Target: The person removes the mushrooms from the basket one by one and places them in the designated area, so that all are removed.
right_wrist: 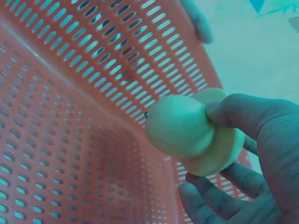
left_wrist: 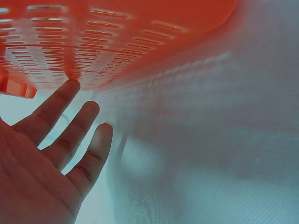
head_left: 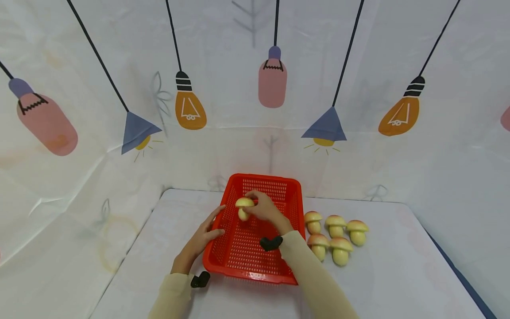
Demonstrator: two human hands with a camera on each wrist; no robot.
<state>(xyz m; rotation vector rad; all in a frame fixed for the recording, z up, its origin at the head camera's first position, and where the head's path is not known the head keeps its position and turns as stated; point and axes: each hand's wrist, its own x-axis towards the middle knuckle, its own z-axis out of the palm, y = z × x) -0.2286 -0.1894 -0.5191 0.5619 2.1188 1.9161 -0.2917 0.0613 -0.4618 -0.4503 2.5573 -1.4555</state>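
Observation:
A toy mushroom [head_left: 244,208] with a yellow cap and pale stem is pinched in my right hand [head_left: 264,207], over the inside of a red plastic basket [head_left: 255,266]. In the right wrist view the thumb presses on the mushroom [right_wrist: 180,126] near where stem meets cap, and the other fingers of the right hand [right_wrist: 261,172] are at the cap side. My left hand [head_left: 203,237] touches the basket's left rim. From the left wrist, the fingers of the left hand [left_wrist: 60,140] look straight and spread beside the slotted outer wall [left_wrist: 107,32].
Several more toy mushrooms [head_left: 336,225] stand in two rows on the white table [head_left: 398,274], right of the basket. A pale sheet [head_left: 231,150] printed with lamps and bulbs hangs behind the table and along its sides.

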